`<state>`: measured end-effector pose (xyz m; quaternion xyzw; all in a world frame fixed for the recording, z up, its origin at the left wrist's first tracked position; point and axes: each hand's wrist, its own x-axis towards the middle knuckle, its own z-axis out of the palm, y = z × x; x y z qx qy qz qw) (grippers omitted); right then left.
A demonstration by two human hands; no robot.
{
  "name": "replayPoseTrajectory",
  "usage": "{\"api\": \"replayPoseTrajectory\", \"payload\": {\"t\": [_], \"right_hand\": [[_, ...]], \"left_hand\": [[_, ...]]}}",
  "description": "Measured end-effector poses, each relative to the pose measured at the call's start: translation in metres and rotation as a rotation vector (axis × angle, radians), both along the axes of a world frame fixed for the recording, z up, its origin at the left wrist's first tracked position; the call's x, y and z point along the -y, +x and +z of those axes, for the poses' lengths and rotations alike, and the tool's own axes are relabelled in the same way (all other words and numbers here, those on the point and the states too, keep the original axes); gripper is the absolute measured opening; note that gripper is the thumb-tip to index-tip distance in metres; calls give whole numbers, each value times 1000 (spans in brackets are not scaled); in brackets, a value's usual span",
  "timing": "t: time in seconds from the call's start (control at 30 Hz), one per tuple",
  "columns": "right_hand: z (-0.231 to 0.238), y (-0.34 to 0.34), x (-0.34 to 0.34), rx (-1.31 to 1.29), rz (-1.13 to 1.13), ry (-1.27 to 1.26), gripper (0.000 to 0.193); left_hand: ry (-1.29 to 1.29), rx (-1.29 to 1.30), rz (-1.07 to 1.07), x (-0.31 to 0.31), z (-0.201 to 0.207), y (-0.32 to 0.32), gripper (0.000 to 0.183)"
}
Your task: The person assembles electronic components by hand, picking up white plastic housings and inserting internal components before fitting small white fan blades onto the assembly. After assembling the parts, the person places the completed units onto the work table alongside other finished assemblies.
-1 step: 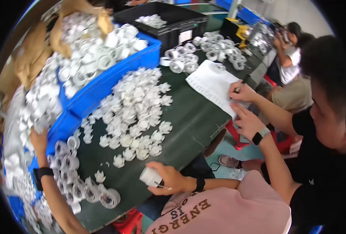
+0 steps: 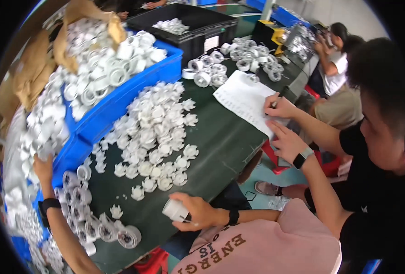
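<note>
My right hand (image 2: 195, 212) is closed round a white cylindrical plastic housing (image 2: 175, 209), with a short thin wire showing at its lower side. It holds the housing above the dark green table (image 2: 207, 160). At the far left, my left hand (image 2: 43, 170) reaches into a heap of white plastic rings (image 2: 47, 130) beside a blue bin (image 2: 106, 107). Its fingertips are hidden among the parts. Between my hands, several round white assemblies with dark insides (image 2: 129, 234) stand in rows. Beyond them spreads a pile of white petal-shaped pieces (image 2: 159, 132), with one loose piece (image 2: 116, 211) apart from it.
A black crate (image 2: 195, 34) holding small white parts stands at the back, with more round assemblies (image 2: 253, 57) beside it. On the right, a person in black (image 2: 376, 182) writes with a pen on a paper sheet (image 2: 239, 96). Another person (image 2: 333, 64) sits farther off.
The whole view has shifted slightly. My right hand still holds the white housing and my left hand stays among the white rings, with hardly any movement.
</note>
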<state>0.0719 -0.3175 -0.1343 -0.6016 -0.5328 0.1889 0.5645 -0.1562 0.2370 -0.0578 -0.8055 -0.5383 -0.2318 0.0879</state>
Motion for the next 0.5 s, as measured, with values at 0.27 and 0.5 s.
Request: {"api": "replayPoseTrajectory", "payload": {"t": [0.27, 0.5], "right_hand": [[-4, 6, 11, 150, -134, -10, 68], [-4, 5, 5, 183, -108, 73, 66]], "left_hand": [[-177, 24, -51, 4, -19, 98, 77], [-183, 272, -43, 26, 38, 52, 76]]}}
